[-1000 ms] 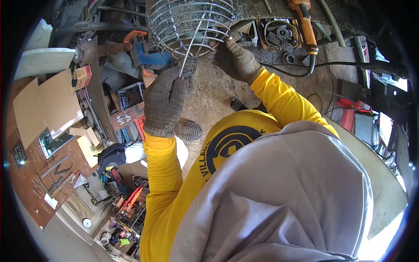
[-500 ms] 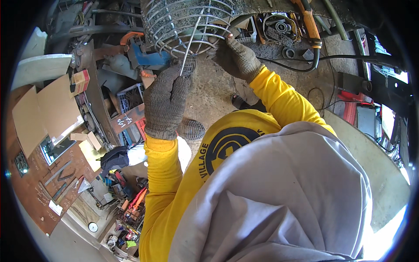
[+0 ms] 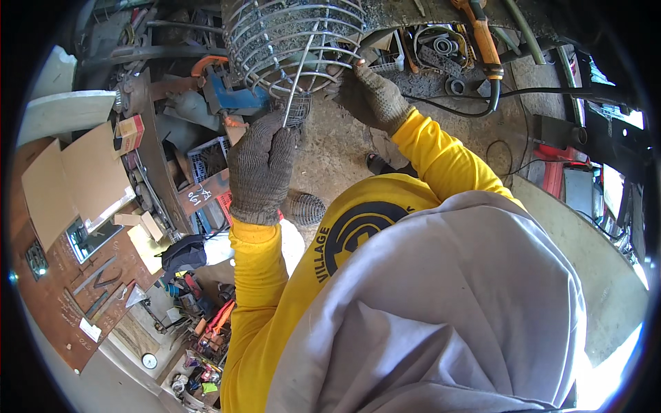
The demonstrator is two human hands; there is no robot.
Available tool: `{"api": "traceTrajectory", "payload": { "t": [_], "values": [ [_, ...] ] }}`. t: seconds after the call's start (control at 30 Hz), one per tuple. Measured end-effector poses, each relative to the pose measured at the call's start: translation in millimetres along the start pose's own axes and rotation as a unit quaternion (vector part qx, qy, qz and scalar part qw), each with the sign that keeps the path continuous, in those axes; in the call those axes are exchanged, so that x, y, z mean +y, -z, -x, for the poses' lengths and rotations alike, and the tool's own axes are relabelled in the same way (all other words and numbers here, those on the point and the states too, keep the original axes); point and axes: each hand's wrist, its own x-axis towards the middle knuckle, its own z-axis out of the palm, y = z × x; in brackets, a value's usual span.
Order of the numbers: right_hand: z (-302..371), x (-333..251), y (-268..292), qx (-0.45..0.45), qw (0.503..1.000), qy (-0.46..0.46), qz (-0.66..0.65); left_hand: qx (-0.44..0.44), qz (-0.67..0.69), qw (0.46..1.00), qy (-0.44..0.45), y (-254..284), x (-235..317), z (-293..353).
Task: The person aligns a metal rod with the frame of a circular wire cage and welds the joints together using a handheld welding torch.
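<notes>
At the top of the view a round cage of bent metal rods (image 3: 256, 32) rests on the cluttered work surface, its hoops joined by lengthwise bars. My left hand (image 3: 261, 168), in a dark knit glove, is closed round the lower end of a thin straight metal rod (image 3: 301, 69). This rod slants up across the cage's open-work side. My right hand (image 3: 377, 98), gloved too, has its fingers curled at the cage's lower right edge. A bare fingertip pokes out of that glove against the wire; the other fingers are partly hidden.
An orange angle grinder (image 3: 484, 38) with a black cable lies at the upper right, beside a tray of metal rings (image 3: 444, 47). A blue clamp-like tool (image 3: 237, 96) sits left of the cage. Cardboard (image 3: 76, 182) and hand tools cover a brown board at far left.
The cage and both hands appear slightly shifted in the picture, along with the surroundings. Each hand keeps the same hold.
</notes>
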Motion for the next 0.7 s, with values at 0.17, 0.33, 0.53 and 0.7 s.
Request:
{"api": "traceTrajectory", "payload": {
  "t": [0.17, 0.33, 0.53, 0.7],
  "values": [
    [12, 5, 19, 0.045, 0.998, -0.043, -0.012, -0.016, -0.022, 0.999, 0.019, 2, 7, -12],
    [98, -60, 13, 0.155, 0.866, -0.025, 0.475, -0.023, 0.153, 0.977, 0.148, -2, 3, 6],
    [196, -183, -93, 0.405, 0.517, 0.368, 0.658, 0.003, 0.124, 0.985, 0.12, -11, -6, 5],
    [216, -278, -36, 0.567, 0.225, 0.426, 0.668, -0.019, 0.099, 0.985, 0.137, 0, 17, -5]
  ]
}}
